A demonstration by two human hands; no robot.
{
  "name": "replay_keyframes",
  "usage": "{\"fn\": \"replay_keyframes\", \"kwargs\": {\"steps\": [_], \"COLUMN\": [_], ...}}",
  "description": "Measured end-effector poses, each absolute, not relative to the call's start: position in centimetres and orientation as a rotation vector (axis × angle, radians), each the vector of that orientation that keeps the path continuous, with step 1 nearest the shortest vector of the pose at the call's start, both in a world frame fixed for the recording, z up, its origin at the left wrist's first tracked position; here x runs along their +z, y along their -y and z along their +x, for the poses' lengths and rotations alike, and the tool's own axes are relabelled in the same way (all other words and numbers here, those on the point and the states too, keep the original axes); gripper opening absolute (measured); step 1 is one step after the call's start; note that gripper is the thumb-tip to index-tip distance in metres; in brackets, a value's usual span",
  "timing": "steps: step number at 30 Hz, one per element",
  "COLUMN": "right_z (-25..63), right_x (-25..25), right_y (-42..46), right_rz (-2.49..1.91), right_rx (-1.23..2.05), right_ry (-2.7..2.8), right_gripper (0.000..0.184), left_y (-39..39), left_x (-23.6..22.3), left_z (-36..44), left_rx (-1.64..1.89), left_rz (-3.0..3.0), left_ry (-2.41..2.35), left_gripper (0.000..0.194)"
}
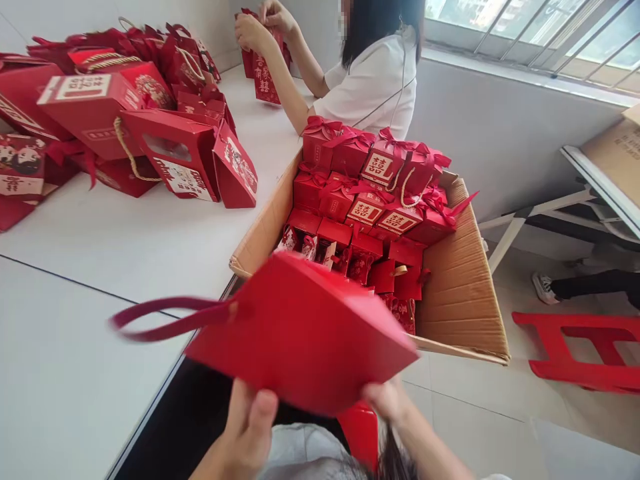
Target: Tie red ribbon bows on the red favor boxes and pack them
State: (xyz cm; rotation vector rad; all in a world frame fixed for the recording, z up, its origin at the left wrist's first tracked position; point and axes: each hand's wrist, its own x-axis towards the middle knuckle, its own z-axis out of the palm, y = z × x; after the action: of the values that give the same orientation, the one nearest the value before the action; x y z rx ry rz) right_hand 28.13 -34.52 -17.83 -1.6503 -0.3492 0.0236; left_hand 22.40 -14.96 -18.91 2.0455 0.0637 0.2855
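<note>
A plain red paper gift box [305,333] with a dark red ribbon loop handle is held up in front of me, tilted and slightly blurred. The loop points left. My left hand [250,423] grips its lower left edge, the thumb on the near side. At the lower right corner, my right hand [387,400] pinches the box, its fingers partly hidden and smeared. Just beyond stands an open cardboard carton [460,287]. Rows of red gift boxes [340,193] with ribbons and rope handles fill much of it.
On the white table [65,347] at left lies a heap of red gift boxes [107,110]. A co-worker [370,93] in a white top handles red bags [267,73] behind the carton. A red stool [590,350] lies on the floor at right, near a folding table [605,187].
</note>
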Motion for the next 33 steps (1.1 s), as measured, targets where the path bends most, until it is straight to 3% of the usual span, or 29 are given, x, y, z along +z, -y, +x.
{"fn": "replay_keyframes", "kwargs": {"steps": [2, 5, 11, 16, 20, 26, 33], "right_z": [30.0, 32.8, 34.1, 33.5, 33.5, 34.3, 40.6], "right_x": [-16.9, -14.8, -12.5, -12.8, -13.8, -15.4, -14.6], "right_y": [37.6, 42.4, 48.4, 49.5, 49.6, 49.9, 43.5], "right_rz": [-1.706, -1.943, -2.253, -2.507, -2.410, -2.223, -2.172], "right_rx": [-0.235, -0.458, -0.315, -0.285, -0.395, -0.345, 0.086], "right_ry": [0.157, -0.134, -0.429, -0.645, -0.740, -0.555, -0.058], "right_gripper": [0.068, 0.064, 0.062, 0.075, 0.069, 0.067, 0.066], "left_y": [15.0, 15.1, 15.1, 14.5, 14.6, 15.0, 15.4], "left_x": [-17.6, -17.2, -20.3, -21.0, -21.3, -21.4, -21.4], "left_z": [25.3, 29.3, 32.1, 32.4, 32.7, 32.4, 32.0], "left_rx": [0.300, 0.434, 0.601, 0.614, 0.641, 0.734, 0.726], "left_rz": [2.239, 2.621, 2.702, 2.583, 2.560, 2.621, 2.687], "left_ry": [0.361, 0.384, 0.305, 0.286, 0.253, 0.320, 0.278], "left_gripper": [0.058, 0.044, 0.022, 0.023, 0.027, 0.014, 0.015]}}
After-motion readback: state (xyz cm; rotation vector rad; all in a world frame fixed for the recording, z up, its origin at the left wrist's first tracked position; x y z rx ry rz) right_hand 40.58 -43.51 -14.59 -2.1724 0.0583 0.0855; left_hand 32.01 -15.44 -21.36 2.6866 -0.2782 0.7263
